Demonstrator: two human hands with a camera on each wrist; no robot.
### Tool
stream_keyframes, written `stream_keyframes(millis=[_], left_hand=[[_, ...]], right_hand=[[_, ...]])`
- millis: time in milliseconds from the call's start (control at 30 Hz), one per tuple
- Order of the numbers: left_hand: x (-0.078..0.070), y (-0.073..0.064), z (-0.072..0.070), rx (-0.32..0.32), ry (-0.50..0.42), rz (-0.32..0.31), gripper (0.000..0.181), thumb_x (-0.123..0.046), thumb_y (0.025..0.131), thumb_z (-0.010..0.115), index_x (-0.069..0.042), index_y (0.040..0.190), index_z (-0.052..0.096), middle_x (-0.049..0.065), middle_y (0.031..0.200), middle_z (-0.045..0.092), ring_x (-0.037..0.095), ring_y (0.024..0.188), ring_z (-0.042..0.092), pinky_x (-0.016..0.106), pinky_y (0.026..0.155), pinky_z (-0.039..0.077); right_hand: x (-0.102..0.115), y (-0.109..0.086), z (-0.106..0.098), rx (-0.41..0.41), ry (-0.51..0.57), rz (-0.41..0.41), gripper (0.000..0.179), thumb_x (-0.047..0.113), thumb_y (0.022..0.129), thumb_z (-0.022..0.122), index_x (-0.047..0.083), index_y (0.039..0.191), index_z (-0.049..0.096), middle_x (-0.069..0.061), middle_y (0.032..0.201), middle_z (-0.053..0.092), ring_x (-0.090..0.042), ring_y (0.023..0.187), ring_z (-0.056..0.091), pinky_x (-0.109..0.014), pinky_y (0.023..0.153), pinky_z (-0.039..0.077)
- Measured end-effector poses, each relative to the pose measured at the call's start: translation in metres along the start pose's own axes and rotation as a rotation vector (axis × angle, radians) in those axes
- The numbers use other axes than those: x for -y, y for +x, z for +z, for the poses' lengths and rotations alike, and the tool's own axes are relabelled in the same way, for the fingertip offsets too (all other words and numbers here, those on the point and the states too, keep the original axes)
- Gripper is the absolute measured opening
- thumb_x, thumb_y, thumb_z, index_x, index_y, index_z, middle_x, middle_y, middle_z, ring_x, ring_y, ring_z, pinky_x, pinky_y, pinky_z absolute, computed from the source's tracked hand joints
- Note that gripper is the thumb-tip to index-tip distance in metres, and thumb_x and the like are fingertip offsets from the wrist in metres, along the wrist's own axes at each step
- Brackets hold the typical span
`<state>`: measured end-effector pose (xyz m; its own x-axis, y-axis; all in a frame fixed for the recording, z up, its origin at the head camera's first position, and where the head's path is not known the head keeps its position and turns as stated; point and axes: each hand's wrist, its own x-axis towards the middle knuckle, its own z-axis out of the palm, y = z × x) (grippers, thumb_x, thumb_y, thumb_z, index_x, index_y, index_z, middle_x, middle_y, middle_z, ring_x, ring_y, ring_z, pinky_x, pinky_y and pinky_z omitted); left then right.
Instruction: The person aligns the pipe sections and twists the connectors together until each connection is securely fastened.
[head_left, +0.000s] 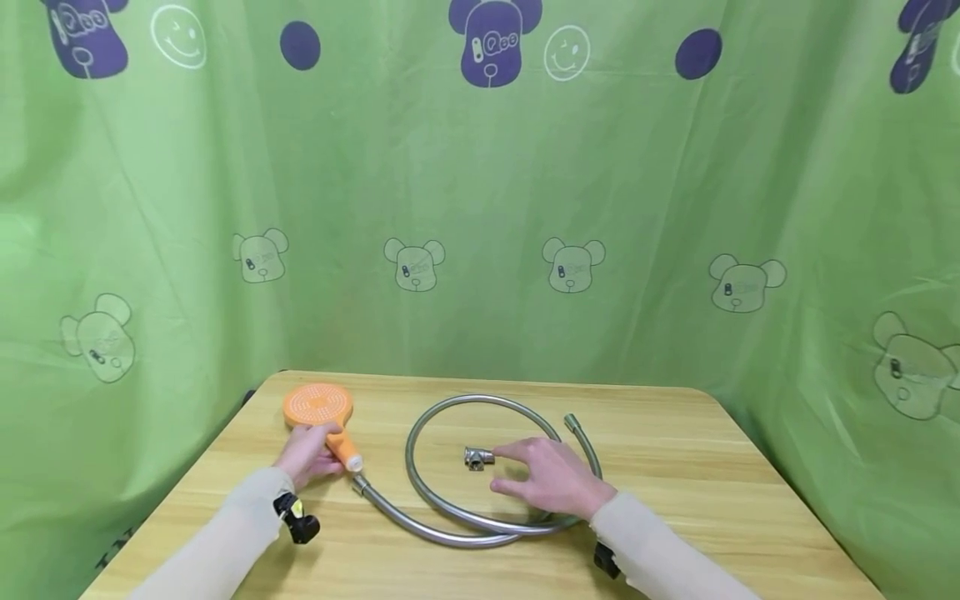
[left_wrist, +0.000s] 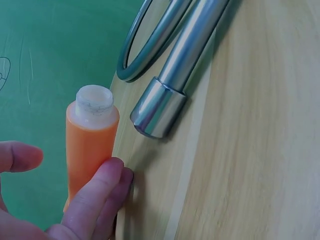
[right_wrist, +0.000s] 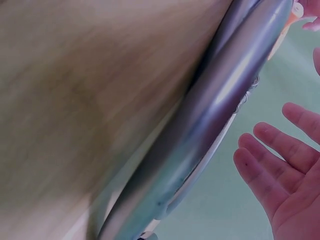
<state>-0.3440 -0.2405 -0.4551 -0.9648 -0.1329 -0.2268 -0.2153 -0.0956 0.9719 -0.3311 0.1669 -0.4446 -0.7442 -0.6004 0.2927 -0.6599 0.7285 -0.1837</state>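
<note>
An orange shower head [head_left: 318,405] lies at the table's left, its white threaded end [left_wrist: 95,102] pointing toward the hose. My left hand [head_left: 306,454] is at its handle [left_wrist: 91,155]; two fingers [left_wrist: 102,192] lie along the handle's side while another digit stands apart from it. A coiled metal shower hose [head_left: 457,542] has one end nut [left_wrist: 159,107] close to the threaded end, with a gap between. Above the coil reaches my right hand [head_left: 551,477], fingers extended, its index fingertip right at a small chrome tee fitting [head_left: 476,457]. In the right wrist view its fingers [right_wrist: 272,165] are spread and hold nothing.
The wooden table [head_left: 675,467] has rounded back corners. The hose's other end [head_left: 572,422] points up and back, right of the coil. A green printed curtain [head_left: 480,183] hangs behind the table and along both sides.
</note>
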Motion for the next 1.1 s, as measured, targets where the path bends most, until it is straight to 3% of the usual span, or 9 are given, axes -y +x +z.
stream_keyframes(millis=[233, 533, 667, 867, 1000, 1100], left_hand=[[-0.002, 0.002, 0.004, -0.054, 0.024, -0.012, 0.059, -0.01, 0.093, 0.06, 0.015, 0.138, 0.031, 0.023, 0.093, 0.064, 0.022, 0.07, 0.069, 0.035, 0.071, 0.063], [-0.002, 0.003, 0.003, -0.087, 0.067, -0.004, 0.08, -0.003, 0.088, 0.069, 0.012, 0.147, 0.017, 0.026, 0.107, 0.061, 0.02, 0.072, 0.069, 0.037, 0.079, 0.063], [0.0, 0.001, 0.002, -0.081, 0.062, 0.0, 0.074, 0.001, 0.088, 0.068, 0.014, 0.145, 0.023, 0.024, 0.101, 0.066, 0.02, 0.071, 0.07, 0.037, 0.078, 0.063], [0.003, 0.002, 0.003, -0.06, 0.035, 0.007, 0.053, 0.003, 0.087, 0.067, 0.015, 0.131, 0.039, 0.016, 0.084, 0.07, 0.02, 0.067, 0.07, 0.034, 0.07, 0.063], [0.0, 0.002, 0.001, -0.063, 0.037, 0.006, 0.063, 0.002, 0.088, 0.065, 0.014, 0.14, 0.03, 0.018, 0.093, 0.066, 0.018, 0.068, 0.068, 0.032, 0.069, 0.062], [-0.002, 0.001, 0.0, -0.063, 0.053, 0.009, 0.08, 0.002, 0.09, 0.063, 0.01, 0.151, 0.013, 0.025, 0.109, 0.058, 0.018, 0.071, 0.066, 0.032, 0.07, 0.061]], right_hand=[[0.0, -0.001, -0.002, -0.009, -0.004, 0.0, 0.056, 0.06, 0.09, 0.065, 0.023, 0.132, 0.066, 0.002, 0.129, 0.069, -0.025, 0.117, 0.066, -0.048, 0.099, 0.054], [0.003, 0.002, -0.002, 0.012, 0.018, -0.008, 0.066, 0.071, 0.09, 0.055, 0.023, 0.133, 0.065, 0.002, 0.13, 0.069, -0.025, 0.117, 0.066, -0.05, 0.101, 0.053], [0.005, 0.005, 0.001, 0.02, 0.021, -0.024, 0.069, 0.075, 0.089, 0.051, 0.023, 0.132, 0.066, 0.003, 0.13, 0.068, -0.024, 0.117, 0.067, -0.049, 0.101, 0.053], [0.011, 0.008, 0.002, 0.018, 0.016, -0.031, 0.059, 0.062, 0.09, 0.063, 0.021, 0.133, 0.066, 0.005, 0.129, 0.069, -0.023, 0.116, 0.067, -0.048, 0.1, 0.053], [0.013, 0.011, 0.002, 0.015, 0.014, -0.039, 0.06, 0.062, 0.09, 0.063, 0.02, 0.132, 0.066, 0.005, 0.128, 0.069, -0.023, 0.116, 0.067, -0.046, 0.1, 0.054], [0.013, 0.013, 0.002, 0.012, 0.014, -0.045, 0.064, 0.067, 0.09, 0.06, 0.019, 0.132, 0.066, 0.006, 0.128, 0.069, -0.022, 0.116, 0.067, -0.045, 0.1, 0.054]])
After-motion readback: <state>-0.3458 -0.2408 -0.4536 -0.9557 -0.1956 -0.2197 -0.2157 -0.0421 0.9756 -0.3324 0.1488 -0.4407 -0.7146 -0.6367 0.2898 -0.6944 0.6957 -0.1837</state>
